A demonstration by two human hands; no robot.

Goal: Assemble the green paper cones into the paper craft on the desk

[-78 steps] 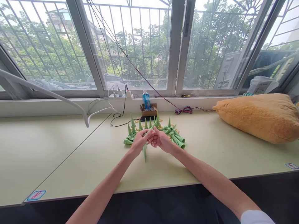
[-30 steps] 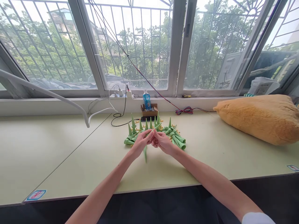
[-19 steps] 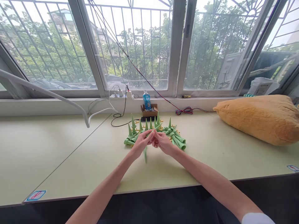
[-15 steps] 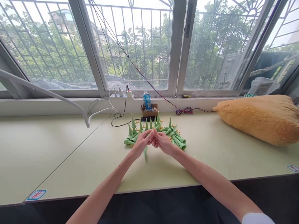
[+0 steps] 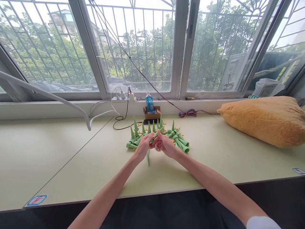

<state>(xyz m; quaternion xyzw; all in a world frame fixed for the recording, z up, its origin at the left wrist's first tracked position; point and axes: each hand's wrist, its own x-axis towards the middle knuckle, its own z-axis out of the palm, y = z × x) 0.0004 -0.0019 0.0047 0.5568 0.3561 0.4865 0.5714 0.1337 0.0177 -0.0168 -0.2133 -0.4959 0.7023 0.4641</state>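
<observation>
My left hand (image 5: 143,147) and my right hand (image 5: 164,144) meet fingertip to fingertip above the pale green table (image 5: 71,159). Both are closed on green cone pieces. One long green cone (image 5: 148,157) points down from under my left hand. A second thin green piece (image 5: 159,131) sticks up and away between my fingers. Just behind my hands lies a pile of green cones (image 5: 181,143), several lying flat, several standing upright (image 5: 135,124), with small yellow parts among them.
A blue-labelled bottle (image 5: 149,102) stands in a small cardboard box (image 5: 152,114) at the window sill, with a dark phone (image 5: 150,121) in front. Cables (image 5: 190,112) run along the sill. A big tan cushion (image 5: 264,119) lies at the right. A white bent tube (image 5: 59,100) crosses the left.
My hands have stayed in place with only small finger movement; my fingers are pressed closer together around the green pieces. The pile has not moved.
</observation>
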